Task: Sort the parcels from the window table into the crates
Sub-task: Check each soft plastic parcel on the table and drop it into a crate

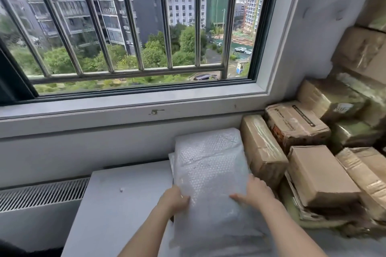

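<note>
Both arms reach forward; the left grip (174, 197) and right grip (255, 192) clasp the parcel's (208, 165) sides on the bench (117, 204).

both bare forearms are reaching forward from the bottom edge, converging toward the middle. the left hand (174, 198) is gripping the left edge of the parcel (208, 173), its fingers curling out of sight round that edge, knuckles facing up. the right hand (253, 193) is lying palm down on the parcel's right side, thumb stretching inward across the top, its fingers wrapping over the right edge. both wrists are nearly straight.
</note>
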### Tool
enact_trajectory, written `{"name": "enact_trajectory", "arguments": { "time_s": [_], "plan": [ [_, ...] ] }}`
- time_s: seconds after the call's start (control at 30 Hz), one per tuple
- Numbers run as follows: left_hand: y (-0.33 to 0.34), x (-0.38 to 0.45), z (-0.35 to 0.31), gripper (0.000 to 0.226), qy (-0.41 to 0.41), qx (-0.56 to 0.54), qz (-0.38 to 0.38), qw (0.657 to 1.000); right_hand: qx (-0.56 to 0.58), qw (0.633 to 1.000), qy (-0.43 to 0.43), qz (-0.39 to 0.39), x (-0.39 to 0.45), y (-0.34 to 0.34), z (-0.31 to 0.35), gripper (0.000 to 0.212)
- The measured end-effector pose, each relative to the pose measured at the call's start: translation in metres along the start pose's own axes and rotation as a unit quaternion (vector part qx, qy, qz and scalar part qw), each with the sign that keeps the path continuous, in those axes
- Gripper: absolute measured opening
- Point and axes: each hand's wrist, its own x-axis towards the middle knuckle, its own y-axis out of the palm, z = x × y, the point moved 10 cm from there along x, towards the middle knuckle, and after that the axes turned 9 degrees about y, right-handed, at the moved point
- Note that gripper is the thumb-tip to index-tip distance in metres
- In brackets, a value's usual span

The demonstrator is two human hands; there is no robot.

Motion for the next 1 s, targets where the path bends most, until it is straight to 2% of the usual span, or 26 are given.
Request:
{"name": "enact_trajectory", "arguments": {
  "time_s": [0.13,0.17,0.27,0.3,0.4,0.5,0.6,0.73,0.8,0.9,1.0],
  "plan": [
    [0.0,-0.013,0.01,0.08,-0.063,-0.169,-0.014,0.984,0.047,0.999,-0.01,-0.009,-0.008,-0.006,0.007,0.108],
    [-0.001,-0.016,0.01,0.078,-0.065,-0.19,-0.015,0.98,0.056,0.998,-0.013,-0.014,-0.01,-0.008,0.008,0.107],
    [-0.005,-0.024,0.012,0.042,-0.057,-0.239,-0.03,0.969,0.075,0.997,-0.024,-0.027,-0.017,-0.015,0.012,0.11],
    [-0.007,-0.026,0.013,0.038,-0.048,-0.266,-0.037,0.962,0.082,0.996,-0.028,-0.033,-0.02,-0.018,0.013,0.114],
    [-0.022,-0.033,0.014,0.054,0.0,-0.318,-0.064,0.946,0.115,0.992,-0.038,-0.045,-0.033,-0.024,0.016,0.126],
    [-0.048,-0.048,0.022,0.057,0.034,-0.367,-0.12,0.922,0.229,0.971,-0.05,-0.056,-0.049,-0.033,0.026,0.128],
    [-0.079,-0.07,0.038,0.051,0.051,-0.345,-0.183,0.919,0.364,0.928,-0.063,-0.055,-0.061,-0.053,0.043,0.118],
    [-0.131,-0.107,0.061,0.029,0.051,-0.246,-0.318,0.914,0.504,0.852,-0.138,-0.029,-0.086,-0.09,0.077,0.088],
    [-0.155,-0.126,0.067,0.022,0.056,-0.194,-0.372,0.906,0.503,0.841,-0.194,-0.045,-0.098,-0.108,0.094,0.071],
    [-0.18,-0.158,0.072,0.014,0.061,-0.155,-0.394,0.904,0.51,0.834,-0.21,-0.032,-0.103,-0.115,0.106,0.056],
    [-0.189,-0.18,0.079,0.025,0.099,-0.264,-0.358,0.89,0.506,0.832,-0.221,-0.043,-0.107,-0.12,0.111,0.055]
  ]
}}
